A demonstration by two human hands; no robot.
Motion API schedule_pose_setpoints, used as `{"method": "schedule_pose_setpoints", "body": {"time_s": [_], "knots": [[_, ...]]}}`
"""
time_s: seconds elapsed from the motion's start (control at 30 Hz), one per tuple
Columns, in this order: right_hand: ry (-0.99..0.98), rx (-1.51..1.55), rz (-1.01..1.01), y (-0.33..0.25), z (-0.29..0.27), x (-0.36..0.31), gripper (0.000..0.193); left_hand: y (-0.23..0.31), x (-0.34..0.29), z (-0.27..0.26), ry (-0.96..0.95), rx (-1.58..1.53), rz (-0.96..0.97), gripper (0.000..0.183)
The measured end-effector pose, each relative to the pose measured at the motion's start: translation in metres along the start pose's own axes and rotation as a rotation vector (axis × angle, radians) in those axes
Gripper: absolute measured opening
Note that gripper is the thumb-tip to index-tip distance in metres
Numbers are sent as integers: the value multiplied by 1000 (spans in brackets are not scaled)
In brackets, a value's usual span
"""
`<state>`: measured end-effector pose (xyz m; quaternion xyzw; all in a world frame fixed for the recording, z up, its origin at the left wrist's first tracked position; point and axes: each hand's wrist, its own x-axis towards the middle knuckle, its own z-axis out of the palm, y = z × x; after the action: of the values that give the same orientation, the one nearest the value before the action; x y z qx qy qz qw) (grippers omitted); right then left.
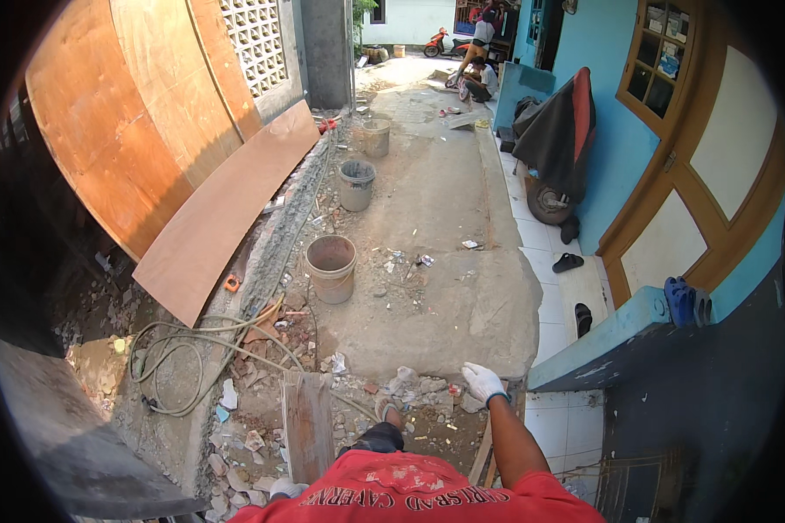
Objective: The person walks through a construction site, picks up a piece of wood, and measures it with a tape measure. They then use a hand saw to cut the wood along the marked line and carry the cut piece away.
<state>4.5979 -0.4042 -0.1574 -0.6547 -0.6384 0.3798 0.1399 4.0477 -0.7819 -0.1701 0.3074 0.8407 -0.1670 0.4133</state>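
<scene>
My right hand (pixel 484 383), in a white glove, is stretched out forward over the rubble edge of the concrete slab. Its fingers look extended, and nothing shows in them. Low in the picture, my left hand (pixel 286 488), also gloved in white, is at the near end of a rough wooden plank (pixel 308 427). It appears closed on the plank's edge, though my red shirt hides part of it. The plank points away from me above broken bricks and stones. One sandalled foot shows between the plank and my right arm.
Several buckets (pixel 331 283) line the slab's left side. A coiled hose (pixel 187 397) and an orange tape measure (pixel 232 283) lie left, near a leaning plywood sheet (pixel 227 213). A low blue wall (pixel 602 344), sandals and a covered motorbike (pixel 558 148) stand right. Two people are far ahead.
</scene>
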Motion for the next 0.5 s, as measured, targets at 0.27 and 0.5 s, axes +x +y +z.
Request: {"method": "schedule_pose_setpoints", "body": {"time_s": [0.27,0.5], "knots": [[-788,-334,619,143,27,-13,65,173,125,-150,53,-105,35,75],[-835,-708,134,191,-21,138,52,320,209,-274,143,-98,137,59]]}}
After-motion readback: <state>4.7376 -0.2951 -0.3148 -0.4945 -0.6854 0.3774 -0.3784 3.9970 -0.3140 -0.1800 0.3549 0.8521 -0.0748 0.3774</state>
